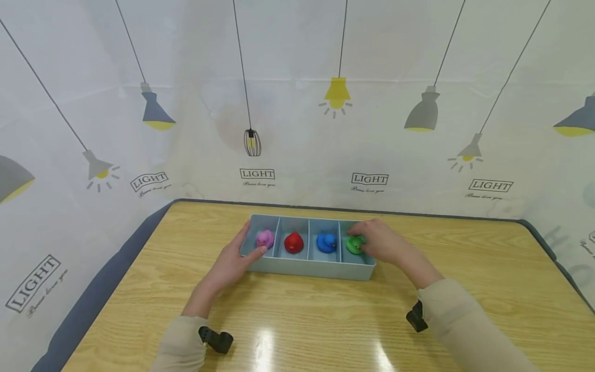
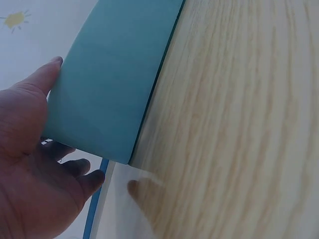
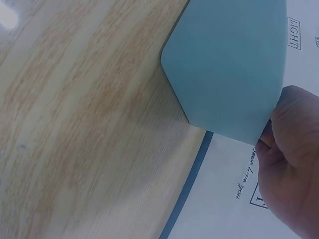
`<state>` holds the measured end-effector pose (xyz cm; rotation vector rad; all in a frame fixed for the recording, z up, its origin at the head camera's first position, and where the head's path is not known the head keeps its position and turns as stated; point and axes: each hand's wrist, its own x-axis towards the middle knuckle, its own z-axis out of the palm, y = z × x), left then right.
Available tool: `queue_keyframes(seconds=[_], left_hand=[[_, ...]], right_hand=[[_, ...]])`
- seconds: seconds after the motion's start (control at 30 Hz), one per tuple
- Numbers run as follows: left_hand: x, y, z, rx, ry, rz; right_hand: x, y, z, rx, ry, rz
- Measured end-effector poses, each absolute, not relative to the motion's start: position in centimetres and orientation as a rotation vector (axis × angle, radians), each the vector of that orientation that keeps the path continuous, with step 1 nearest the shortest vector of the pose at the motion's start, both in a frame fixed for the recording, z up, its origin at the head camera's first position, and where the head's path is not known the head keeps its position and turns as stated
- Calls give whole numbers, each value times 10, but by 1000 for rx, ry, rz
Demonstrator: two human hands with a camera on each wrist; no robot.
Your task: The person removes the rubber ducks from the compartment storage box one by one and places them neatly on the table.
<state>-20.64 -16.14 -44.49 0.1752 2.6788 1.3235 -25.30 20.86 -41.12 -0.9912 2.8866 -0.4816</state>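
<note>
A light blue divided box (image 1: 310, 267) stands near the table's back edge. From left to right, its compartments hold a pink duck (image 1: 265, 238), a red duck (image 1: 294, 243), a blue duck (image 1: 327, 243) and a green duck (image 1: 355, 245). My left hand (image 1: 234, 261) holds the box's left end, thumb over the front rim and fingers along the end wall. Reaching into the rightmost compartment, my right hand (image 1: 383, 243) pinches the green duck; the fingertips are partly hidden. In the right wrist view the box wall (image 3: 229, 64) hides the duck.
The wooden table (image 1: 297, 315) has a dark edge along its back. Behind it hangs a white curtain (image 1: 297, 119) printed with lamps. A black wrist camera (image 1: 216, 341) sits on the left sleeve, another wrist camera (image 1: 417, 317) on the right.
</note>
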Motion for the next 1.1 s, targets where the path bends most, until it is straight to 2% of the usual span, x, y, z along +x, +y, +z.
queue_keyframes(seconds=[0.43,1.1], left_hand=[[-206,-162,-451,121,2626,1379],[-209,-163,-460,115,2567,1489]], right_hand=[[-254,205,-411,-946,2859,-458],[-253,211,-415,-1064,2865,-577]])
